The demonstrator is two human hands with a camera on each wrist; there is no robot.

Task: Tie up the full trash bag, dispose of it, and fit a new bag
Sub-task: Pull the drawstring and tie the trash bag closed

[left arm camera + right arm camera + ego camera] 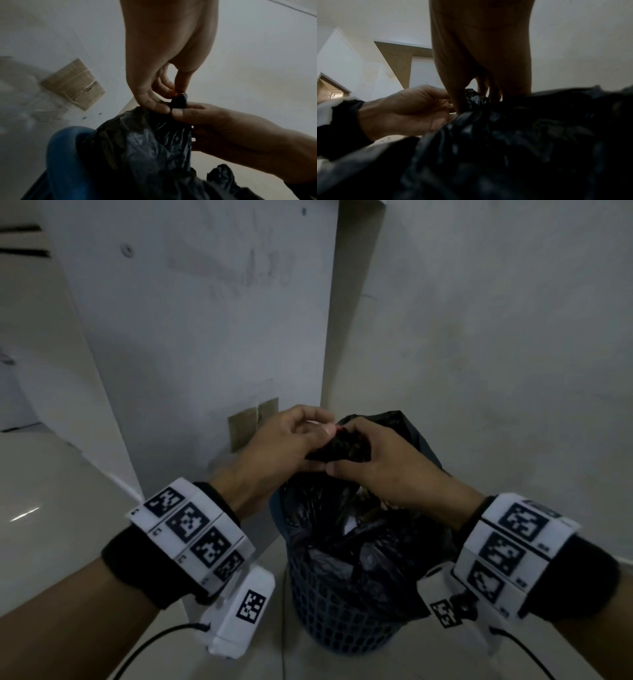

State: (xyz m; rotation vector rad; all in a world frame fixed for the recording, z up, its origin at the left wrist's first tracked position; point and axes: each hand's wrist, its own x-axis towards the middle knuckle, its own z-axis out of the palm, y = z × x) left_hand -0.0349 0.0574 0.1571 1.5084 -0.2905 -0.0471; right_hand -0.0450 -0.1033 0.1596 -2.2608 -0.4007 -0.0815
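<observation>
I've got both hands above the basket (342,611): left hand (274,446) and right hand (373,460) pinching the bag (359,542) neck, tying. Knot looks half-formed, I think; next, pull tight.

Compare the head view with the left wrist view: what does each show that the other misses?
Head view only: the blue mesh bin's lattice wall and both wrist marker bands.

Left wrist view only: the left hand pinching the black trash bag's bunched neck from close up.

Both: the right hand gripping that neck, and a taped cardboard patch on the wall.
</observation>
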